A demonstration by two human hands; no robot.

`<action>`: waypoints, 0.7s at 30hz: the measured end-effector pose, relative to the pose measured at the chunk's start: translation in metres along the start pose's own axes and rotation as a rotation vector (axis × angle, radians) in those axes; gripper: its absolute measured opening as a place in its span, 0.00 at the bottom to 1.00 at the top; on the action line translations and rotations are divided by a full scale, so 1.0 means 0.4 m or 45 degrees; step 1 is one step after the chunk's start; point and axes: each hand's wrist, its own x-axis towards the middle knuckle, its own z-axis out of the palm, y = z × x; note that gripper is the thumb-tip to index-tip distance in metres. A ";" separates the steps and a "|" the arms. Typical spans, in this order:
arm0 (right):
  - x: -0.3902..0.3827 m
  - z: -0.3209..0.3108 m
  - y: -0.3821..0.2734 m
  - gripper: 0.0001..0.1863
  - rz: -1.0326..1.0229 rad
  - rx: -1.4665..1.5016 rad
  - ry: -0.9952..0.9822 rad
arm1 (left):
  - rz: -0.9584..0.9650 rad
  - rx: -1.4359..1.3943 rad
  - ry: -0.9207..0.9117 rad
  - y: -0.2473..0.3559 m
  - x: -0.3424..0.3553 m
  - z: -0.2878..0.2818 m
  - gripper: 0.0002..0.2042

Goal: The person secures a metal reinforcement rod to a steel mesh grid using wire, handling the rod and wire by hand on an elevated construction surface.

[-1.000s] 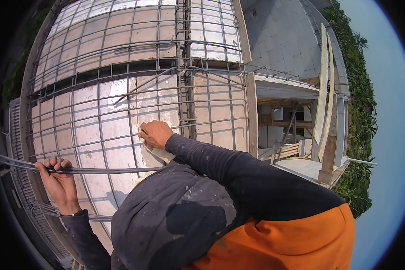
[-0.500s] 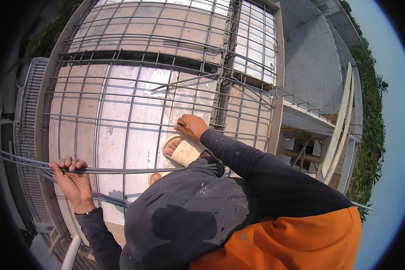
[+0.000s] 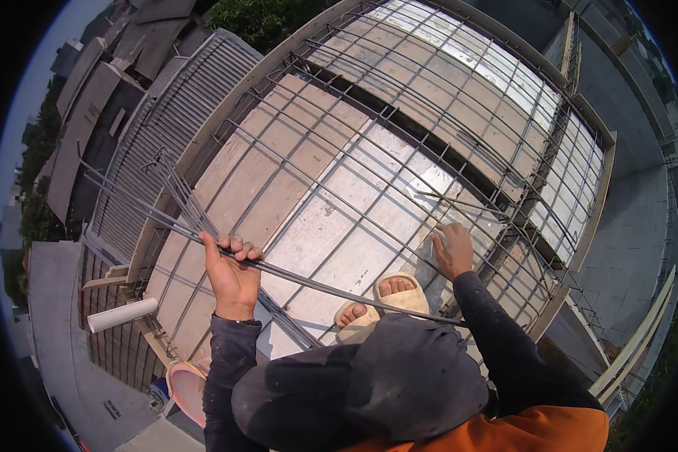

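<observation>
My left hand [image 3: 233, 271] is wrapped round a bundle of long steel bars [image 3: 320, 285] lying slantwise across the view. My right hand [image 3: 450, 248] reaches onto the tied rebar mesh [image 3: 369, 217], its fingers bent and apart at the bars, holding nothing that I can see. Light panels [image 3: 324, 226] lie under the mesh. My feet in cream sandals [image 3: 399, 297] are between my hands, behind the loose bundle. A second group of bars [image 3: 286, 320] runs below my left hand.
A board edging [image 3: 610, 154] borders the mesh. Corrugated roofing [image 3: 158, 128] and other roofs lie beyond at left. A white pipe [image 3: 120, 315] and pink bucket [image 3: 187, 384] are at lower left. A grey concrete surface [image 3: 633, 226] and long planks [image 3: 633, 335] are at right.
My view has swung leftward, bringing more roofs into sight. My left hand still grips the bundle. My right hand's fingers look looser on the mesh than half a second ago.
</observation>
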 end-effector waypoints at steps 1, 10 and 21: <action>0.033 0.009 0.009 0.12 0.028 -0.070 -0.003 | 0.018 -0.017 0.037 0.002 0.007 -0.005 0.22; 0.100 0.029 0.067 0.11 0.029 -0.095 -0.263 | 0.070 -0.075 0.084 0.046 -0.026 -0.024 0.23; 0.073 0.055 0.065 0.08 0.163 -0.040 -0.218 | 0.163 0.008 0.026 0.063 0.021 -0.030 0.21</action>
